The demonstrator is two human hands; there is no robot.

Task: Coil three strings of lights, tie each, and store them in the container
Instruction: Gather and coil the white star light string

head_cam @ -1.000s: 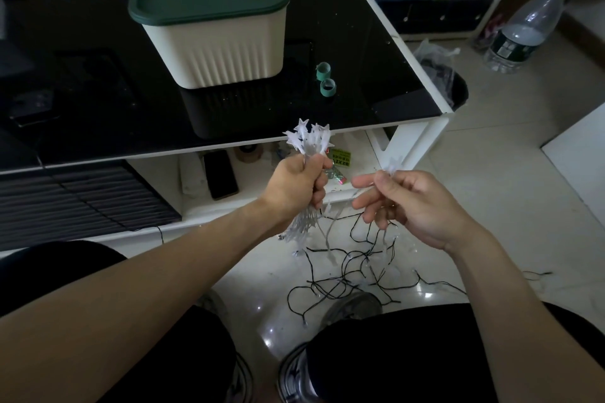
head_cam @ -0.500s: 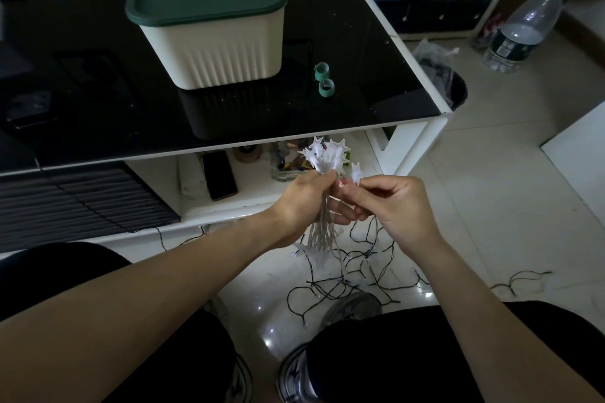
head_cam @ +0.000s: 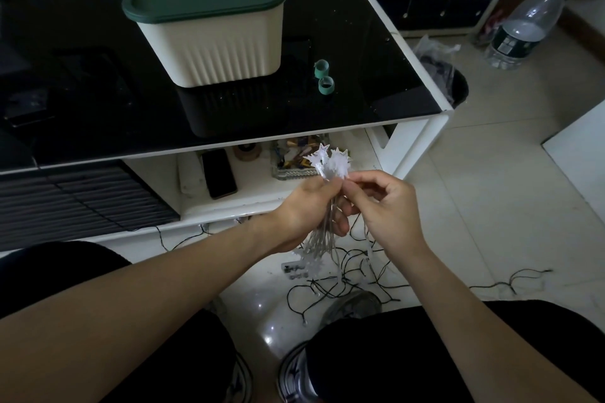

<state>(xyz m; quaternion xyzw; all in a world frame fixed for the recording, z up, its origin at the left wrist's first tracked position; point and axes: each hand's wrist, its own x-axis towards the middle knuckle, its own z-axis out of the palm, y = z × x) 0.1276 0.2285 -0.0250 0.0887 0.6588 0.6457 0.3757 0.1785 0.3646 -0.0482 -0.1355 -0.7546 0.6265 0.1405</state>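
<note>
Glossy black glass tabletop (head_cam: 370,52), ribbed matt plastic container (head_cam: 212,52), shiny tiled floor (head_cam: 491,193).

Dim room; daylight coming from right of the table (head_cam: 422,85), glaring off floor tiles (head_cam: 268,334); black tabletop mirroring; edges bowing; focus holding

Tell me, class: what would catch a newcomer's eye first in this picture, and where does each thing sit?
First, the bunch of white star lights at the centre, gripped by the left hand while the right hand pinches it just below the stars. Next, the cream container with its green lid on, standing on the black table beyond the hands. Below them, dark wire sprawls tangled over the pale floor.
</note>
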